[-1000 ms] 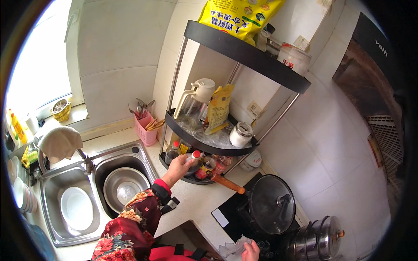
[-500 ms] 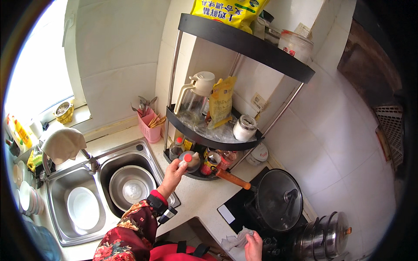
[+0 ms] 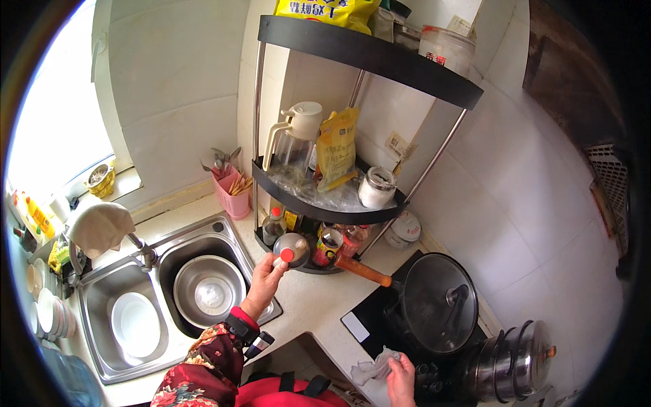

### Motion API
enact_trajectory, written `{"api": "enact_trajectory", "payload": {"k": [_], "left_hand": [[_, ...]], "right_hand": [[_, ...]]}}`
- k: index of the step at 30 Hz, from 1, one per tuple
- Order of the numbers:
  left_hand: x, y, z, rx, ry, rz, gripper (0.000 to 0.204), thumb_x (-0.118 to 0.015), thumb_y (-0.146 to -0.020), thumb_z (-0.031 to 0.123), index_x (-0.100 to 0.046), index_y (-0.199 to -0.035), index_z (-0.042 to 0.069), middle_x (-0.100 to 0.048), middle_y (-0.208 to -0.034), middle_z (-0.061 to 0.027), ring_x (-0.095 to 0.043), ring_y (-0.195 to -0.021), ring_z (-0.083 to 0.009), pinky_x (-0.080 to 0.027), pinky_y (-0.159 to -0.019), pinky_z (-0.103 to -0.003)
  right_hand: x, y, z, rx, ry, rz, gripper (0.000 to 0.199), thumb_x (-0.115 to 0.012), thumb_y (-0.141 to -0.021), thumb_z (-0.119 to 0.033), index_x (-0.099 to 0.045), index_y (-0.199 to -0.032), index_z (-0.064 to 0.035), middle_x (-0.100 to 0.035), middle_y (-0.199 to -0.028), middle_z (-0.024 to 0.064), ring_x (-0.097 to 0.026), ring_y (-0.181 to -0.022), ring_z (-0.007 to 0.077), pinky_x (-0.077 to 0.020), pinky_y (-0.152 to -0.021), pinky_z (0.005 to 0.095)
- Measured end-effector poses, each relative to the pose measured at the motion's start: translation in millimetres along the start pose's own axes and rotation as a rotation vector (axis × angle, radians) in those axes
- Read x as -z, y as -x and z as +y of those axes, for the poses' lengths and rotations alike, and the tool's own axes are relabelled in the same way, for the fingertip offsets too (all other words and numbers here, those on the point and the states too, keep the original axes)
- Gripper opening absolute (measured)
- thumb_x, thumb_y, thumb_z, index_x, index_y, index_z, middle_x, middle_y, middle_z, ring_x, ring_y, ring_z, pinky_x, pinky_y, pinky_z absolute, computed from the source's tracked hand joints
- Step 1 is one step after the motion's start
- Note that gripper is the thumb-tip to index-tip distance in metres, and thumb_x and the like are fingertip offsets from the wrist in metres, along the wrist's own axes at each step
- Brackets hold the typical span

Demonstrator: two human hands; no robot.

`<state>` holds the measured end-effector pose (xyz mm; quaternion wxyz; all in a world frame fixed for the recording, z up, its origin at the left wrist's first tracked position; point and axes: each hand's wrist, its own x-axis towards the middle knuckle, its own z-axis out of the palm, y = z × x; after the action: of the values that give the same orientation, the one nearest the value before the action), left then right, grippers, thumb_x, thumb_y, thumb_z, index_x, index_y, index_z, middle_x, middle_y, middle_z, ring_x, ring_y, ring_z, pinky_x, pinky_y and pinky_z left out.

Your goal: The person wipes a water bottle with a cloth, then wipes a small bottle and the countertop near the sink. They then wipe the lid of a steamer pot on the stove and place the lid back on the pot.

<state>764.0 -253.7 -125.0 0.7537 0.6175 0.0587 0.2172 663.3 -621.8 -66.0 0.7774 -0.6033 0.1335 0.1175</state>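
Her left hand [image 3: 266, 277] grips a red-capped bottle [image 3: 290, 249] at the rack's [image 3: 319, 211] six o'clock, while her right hand [image 3: 401, 370] clutches a crumpled cloth [image 3: 371, 370].

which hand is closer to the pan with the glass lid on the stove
Right. The right hand, holding a crumpled cloth, sits just below the lidded pan, at the cooktop's front edge. The left hand is farther off to its left, gripping a red-capped bottle by the rack.

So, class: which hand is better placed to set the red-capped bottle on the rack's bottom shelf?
Left. The left hand already grips the red-capped bottle beside the bottom shelf; the right hand is low by the cooktop, holding a crumpled cloth.
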Motion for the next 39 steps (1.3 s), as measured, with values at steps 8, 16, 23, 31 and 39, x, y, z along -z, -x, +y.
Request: {"api": "enact_trajectory", "payload": {"k": [8, 16, 23, 31, 39], "left_hand": [[8.0, 20.8, 16.3, 0.059, 0.087, -0.041, 0.016, -0.058, -0.097, 0.021, -0.058, -0.099, 0.004, -0.061, -0.092, 0.0003, -0.058, -0.086, -0.0089, -0.048, -0.079, -0.026], [-9.4, 68.6, 13.7, 0.222, -0.001, -0.115, 0.020, -0.061, -0.096, 0.021, -0.060, -0.091, 0.002, -0.060, -0.077, 0.0012, -0.058, -0.072, -0.0075, -0.049, -0.066, -0.024], [-26.6, 86.5, 20.4, 0.210, -0.263, -0.228, 0.025, -0.060, -0.096, 0.024, -0.059, -0.089, 0.000, -0.060, -0.073, -0.0060, -0.060, -0.070, -0.0121, -0.049, -0.062, -0.029], [-22.6, 86.5, -5.9, 0.082, -0.490, -0.228, 0.018, -0.056, -0.087, 0.015, -0.055, -0.087, -0.003, -0.058, -0.077, -0.0256, -0.059, -0.072, -0.0426, -0.047, -0.065, -0.046], [-32.9, 85.4, 24.3, 0.086, -0.501, -0.230, 0.019, -0.058, -0.088, 0.017, -0.056, -0.092, -0.001, -0.059, -0.087, -0.0253, -0.059, -0.083, -0.0432, -0.048, -0.072, -0.046]], "right_hand": [[12.4, -23.3, 21.0, 0.074, 0.034, -0.015, 0.018, -0.050, -0.090, -0.001, -0.059, -0.105, 0.0041, -0.065, -0.098, 0.0100, -0.061, -0.093, 0.0175, -0.0468, -0.089, 0.0318], [-39.3, -43.5, -10.5, 0.065, 0.020, -0.265, 0.034, -0.044, -0.100, -0.015, -0.048, -0.128, 0.0033, -0.057, -0.128, 0.0173, -0.055, -0.117, 0.0258, -0.0412, -0.102, 0.0406], [-127.1, -59.2, -33.4, 0.249, 0.136, -0.397, 0.039, -0.042, -0.102, -0.016, -0.044, -0.137, 0.0013, -0.052, -0.136, 0.0118, -0.051, -0.123, 0.0195, -0.0399, -0.102, 0.0329], [-172.2, -86.9, -6.3, 1.163, 1.070, -0.601, 0.046, -0.061, -0.092, -0.013, -0.051, -0.136, -0.0056, -0.057, -0.128, 0.0176, -0.058, -0.114, 0.0324, -0.0475, -0.095, 0.0371], [-179.3, -96.0, -13.3, 0.985, 1.081, -0.529, 0.021, -0.067, -0.084, -0.010, -0.061, -0.103, -0.0026, -0.062, -0.098, 0.0152, -0.058, -0.093, 0.0344, -0.0485, -0.080, 0.0406]]}}
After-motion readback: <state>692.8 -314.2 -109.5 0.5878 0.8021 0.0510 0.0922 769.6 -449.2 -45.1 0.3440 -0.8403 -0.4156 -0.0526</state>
